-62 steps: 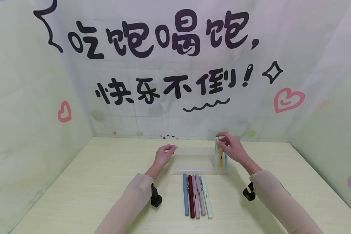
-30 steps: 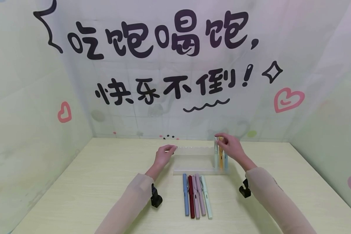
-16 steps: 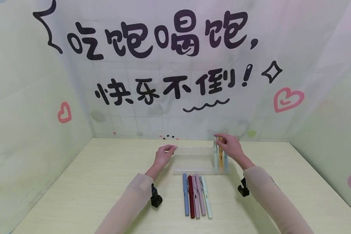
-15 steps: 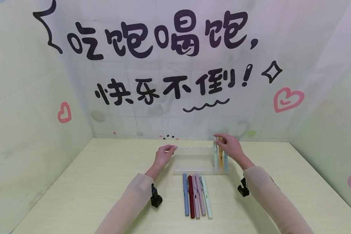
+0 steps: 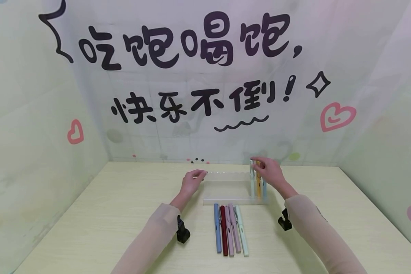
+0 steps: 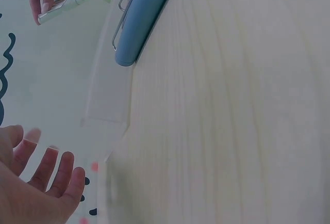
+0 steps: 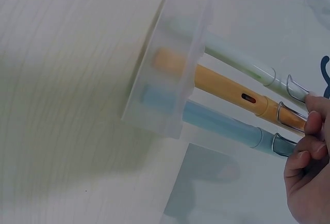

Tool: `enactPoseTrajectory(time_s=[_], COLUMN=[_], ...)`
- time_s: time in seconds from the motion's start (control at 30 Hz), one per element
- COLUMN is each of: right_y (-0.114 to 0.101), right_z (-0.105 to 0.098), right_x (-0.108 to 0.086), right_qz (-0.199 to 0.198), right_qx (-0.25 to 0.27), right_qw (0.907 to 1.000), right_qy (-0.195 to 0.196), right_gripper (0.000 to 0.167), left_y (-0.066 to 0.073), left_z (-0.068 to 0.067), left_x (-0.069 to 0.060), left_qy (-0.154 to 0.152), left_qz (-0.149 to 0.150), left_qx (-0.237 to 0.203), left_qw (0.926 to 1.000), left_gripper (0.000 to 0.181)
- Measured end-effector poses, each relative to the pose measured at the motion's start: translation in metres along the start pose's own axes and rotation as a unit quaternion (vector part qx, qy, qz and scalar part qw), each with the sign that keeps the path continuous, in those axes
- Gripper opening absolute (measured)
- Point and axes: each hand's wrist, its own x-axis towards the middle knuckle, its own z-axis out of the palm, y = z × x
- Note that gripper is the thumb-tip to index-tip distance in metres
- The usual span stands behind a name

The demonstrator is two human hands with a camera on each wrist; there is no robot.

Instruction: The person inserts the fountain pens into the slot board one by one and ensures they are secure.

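A clear plastic pen stand (image 5: 226, 200) stands on the table. Its left upper corner is pinched between thumb and fingers of my left hand (image 5: 191, 183). At the stand's right end, a pale green pen (image 7: 242, 64), an orange pen (image 7: 227, 87) and a light blue pen (image 7: 221, 121) stand side by side, their lower ends in the frosted base. My right hand (image 5: 273, 172) pinches the cap end of the pale green pen, other fingers curled near the orange and blue caps. In the left wrist view, the left hand's fingertips (image 6: 32, 135) show partly through clear plastic.
In front of the stand lies a row of capped pens: a blue pen (image 5: 217, 228), a dark red pen (image 5: 224, 234), two mauve pens (image 5: 230, 234) and a pale green pen (image 5: 242, 232). A printed cloth wall (image 5: 178, 148) rises behind the table, with side walls left and right.
Over two seconds, my right hand and forearm have shifted slightly left, and the upright pale green pen's top moved slightly left with it. During the last half second nothing visibly moved. My left hand stays put.
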Motion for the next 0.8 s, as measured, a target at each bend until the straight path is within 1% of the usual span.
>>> enactPoseTrajectory(time_s=[0.2,0.33,0.4,0.5,0.57,0.67,0.8], right_y=[-0.002,-0.003,-0.002,0.0,0.0,-0.002,-0.005], right_z=[-0.001,-0.003,-0.004,-0.003,-0.002,0.001,0.006], right_x=[-0.001,-0.004,-0.005,-0.009,-0.013,-0.02,-0.032], right_qz=[-0.002,-0.006,-0.014,-0.037,-0.048,-0.052,-0.035], right_qx=[0.003,0.011,0.018,0.031,0.039,0.05,0.066], right_qw=[1.0,0.9998,0.9995,0.998,0.997,0.9964,0.9969], right_qy=[0.001,0.012,0.023,0.041,0.046,0.044,0.025], right_gripper=[0.028,0.029,0.029,0.027,0.025,0.024,0.022], left_y=[-0.001,-0.001,-0.001,-0.001,0.0,0.0,0.0], left_z=[0.0,0.0,0.0,0.0,0.0,0.0,0.0], left_x=[0.0,0.0,0.0,0.001,0.001,0.0,0.0], left_qy=[-0.001,-0.001,-0.001,-0.001,0.0,0.001,0.001], left_qz=[0.001,0.004,0.005,0.006,0.003,0.002,0.002], left_qx=[0.0,0.003,0.003,0.004,0.004,0.004,0.003], left_qw=[1.0,1.0,1.0,1.0,1.0,1.0,1.0], left_gripper=[0.029,0.029,0.029,0.029,0.029,0.029,0.029])
